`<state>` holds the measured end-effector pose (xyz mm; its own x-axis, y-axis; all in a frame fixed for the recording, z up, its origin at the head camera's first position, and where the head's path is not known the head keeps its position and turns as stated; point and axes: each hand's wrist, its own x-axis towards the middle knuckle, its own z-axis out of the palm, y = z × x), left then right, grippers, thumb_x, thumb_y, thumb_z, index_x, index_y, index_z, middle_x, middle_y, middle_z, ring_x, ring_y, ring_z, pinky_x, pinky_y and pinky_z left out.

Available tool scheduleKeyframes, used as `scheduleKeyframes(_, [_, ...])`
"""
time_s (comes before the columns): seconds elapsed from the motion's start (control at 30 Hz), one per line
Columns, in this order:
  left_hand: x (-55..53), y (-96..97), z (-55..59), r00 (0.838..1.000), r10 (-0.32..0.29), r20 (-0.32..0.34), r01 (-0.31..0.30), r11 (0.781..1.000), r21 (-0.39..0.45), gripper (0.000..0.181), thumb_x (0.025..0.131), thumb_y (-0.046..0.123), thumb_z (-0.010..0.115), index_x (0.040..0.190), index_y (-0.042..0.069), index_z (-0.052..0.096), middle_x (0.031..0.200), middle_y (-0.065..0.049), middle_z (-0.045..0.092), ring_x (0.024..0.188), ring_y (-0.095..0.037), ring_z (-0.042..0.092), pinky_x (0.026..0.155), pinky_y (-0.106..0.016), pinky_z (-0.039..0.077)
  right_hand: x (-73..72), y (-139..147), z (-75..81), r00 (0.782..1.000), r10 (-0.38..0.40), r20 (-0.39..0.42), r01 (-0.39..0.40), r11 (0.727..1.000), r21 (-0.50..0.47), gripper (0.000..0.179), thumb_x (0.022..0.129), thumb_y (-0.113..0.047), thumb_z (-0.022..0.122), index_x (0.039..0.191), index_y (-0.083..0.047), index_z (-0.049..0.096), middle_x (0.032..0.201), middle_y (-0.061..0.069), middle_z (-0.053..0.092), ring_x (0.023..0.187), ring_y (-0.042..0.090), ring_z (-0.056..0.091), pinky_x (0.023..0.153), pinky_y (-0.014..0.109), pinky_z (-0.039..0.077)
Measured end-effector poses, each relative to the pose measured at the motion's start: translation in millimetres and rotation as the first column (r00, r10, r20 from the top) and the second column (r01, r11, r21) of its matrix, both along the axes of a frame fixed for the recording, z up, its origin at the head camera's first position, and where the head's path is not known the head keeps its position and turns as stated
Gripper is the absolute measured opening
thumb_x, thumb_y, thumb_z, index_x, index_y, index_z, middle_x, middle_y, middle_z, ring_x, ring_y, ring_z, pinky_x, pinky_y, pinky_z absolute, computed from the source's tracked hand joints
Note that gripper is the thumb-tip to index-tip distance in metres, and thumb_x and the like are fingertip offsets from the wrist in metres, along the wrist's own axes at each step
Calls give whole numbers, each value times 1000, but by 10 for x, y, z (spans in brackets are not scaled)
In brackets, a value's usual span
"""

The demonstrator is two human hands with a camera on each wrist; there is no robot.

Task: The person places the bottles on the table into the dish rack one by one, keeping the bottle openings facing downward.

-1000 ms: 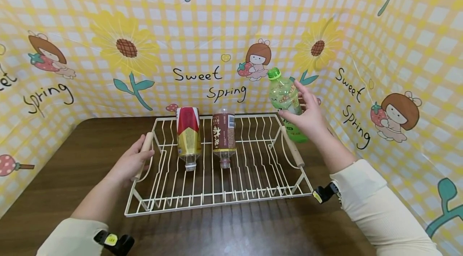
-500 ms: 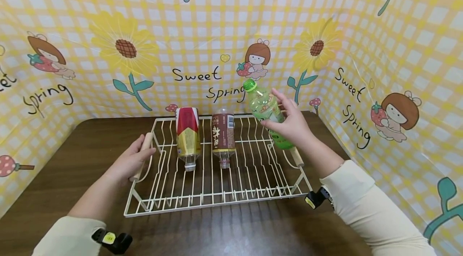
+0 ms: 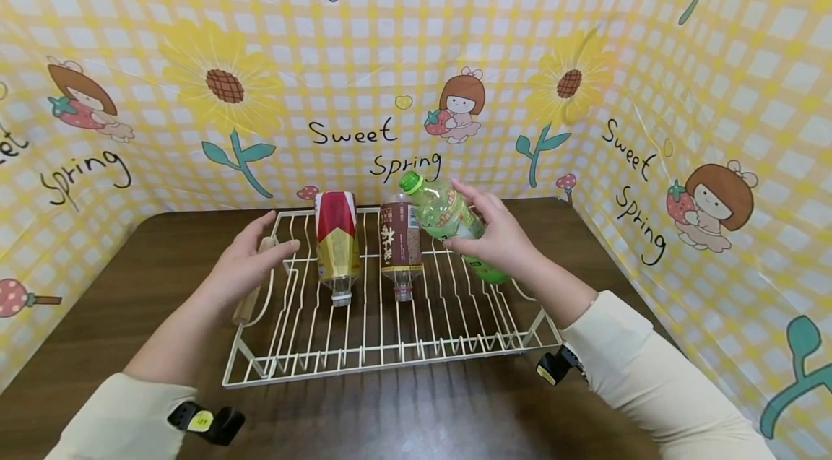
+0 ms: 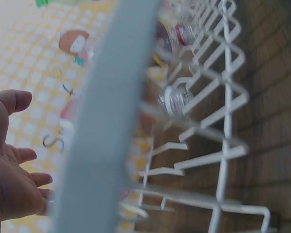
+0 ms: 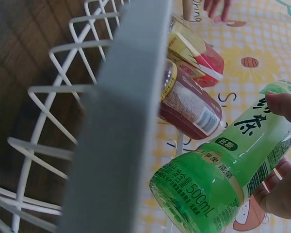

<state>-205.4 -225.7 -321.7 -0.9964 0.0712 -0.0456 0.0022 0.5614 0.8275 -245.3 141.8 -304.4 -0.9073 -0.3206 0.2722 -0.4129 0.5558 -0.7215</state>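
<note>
My right hand (image 3: 500,237) grips a green tea bottle (image 3: 434,209) round its middle. The bottle is tilted, its green cap up and to the left, above the right part of a white wire dish rack (image 3: 364,369). In the right wrist view its green label (image 5: 223,162) shows. My left hand (image 3: 245,265) hovers by the rack's left wooden handle (image 3: 247,305), fingers extended, holding nothing; in the left wrist view it appears apart from the rack. On the rack lie a red-and-gold bottle (image 3: 339,243) and a brown-labelled bottle (image 3: 398,240), necks toward me.
The rack stands on a dark wooden table (image 3: 416,420). A yellow checked cloth (image 3: 364,48) with printed flowers and figures hangs behind and along the sides. A blurred grey bar (image 4: 104,116) crosses each wrist view.
My right hand has carried the green tea bottle leftward and down, from the right handle to over the rack, tilting it more. My left hand has let go of the left handle and risen slightly.
</note>
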Motion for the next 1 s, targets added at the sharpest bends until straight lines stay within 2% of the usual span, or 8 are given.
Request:
scheduleKeyframes(0.13, [6,185,85,999,-31,6,31,999,42,90,96,42,60,159,14,3,164,-22,-3,148,-49,4,112,-69,19,33,-47,-29,1000,22,10,-23,998,53,90,78,-16,81,153,-27,34,136,15,46,129,33,45,108,53,39])
scheduleKeyframes(0.23, [-6,322,103,997,-67,-22,68,997,36,90,93,37,65,159,12,9,164,-21,5,149,-46,5,113,-68,18,53,-78,-53,998,51,22,-52,996,68,89,78,-17,81,153,-27,34,140,15,44,132,34,44,107,54,40])
scheduleKeyframes(0.37, [-25,492,77,987,-147,-67,151,987,57,88,91,30,68,158,9,13,163,-19,14,149,-44,9,114,-66,18,64,-108,-95,994,91,61,-95,993,68,89,79,-18,82,153,-31,34,146,11,40,137,35,41,108,54,40])
scheduleKeyframes(0.43, [-32,571,51,982,-176,-64,181,980,83,89,91,29,69,158,10,14,164,-18,13,149,-44,9,115,-66,18,58,-122,-124,992,100,71,-106,991,87,89,79,-20,82,153,-33,34,146,9,41,138,33,40,107,55,41])
scheduleKeyframes(0.57, [-36,723,5,978,-203,-51,207,971,118,88,90,29,71,158,13,16,163,-18,16,147,-47,12,116,-65,16,65,-163,-176,992,108,67,-117,984,135,89,78,-21,82,153,-32,34,138,10,46,131,30,45,93,46,49])
scheduleKeyframes(0.67, [-47,818,-19,972,-229,-53,235,954,187,87,90,24,71,157,12,17,162,-21,19,147,-48,16,116,-63,18,89,-199,-202,992,116,57,-124,980,158,90,77,-21,83,153,-30,35,133,11,50,122,28,50,82,37,49])
scheduleKeyframes(0.83, [-79,915,-56,960,-269,-84,282,914,292,86,90,16,70,157,9,17,160,-22,23,145,-45,26,114,-58,28,134,-246,-242,990,128,56,-137,974,181,90,75,-21,84,152,-28,38,136,11,50,118,28,51,82,36,49])
scheduleKeyframes(1.0, [-88,955,-74,949,-283,-139,313,900,303,82,87,9,72,154,6,25,155,-25,31,139,-44,38,109,-55,37,153,-277,-292,987,147,72,-159,965,210,89,74,-22,85,150,-30,39,137,9,51,114,26,52,77,33,48])
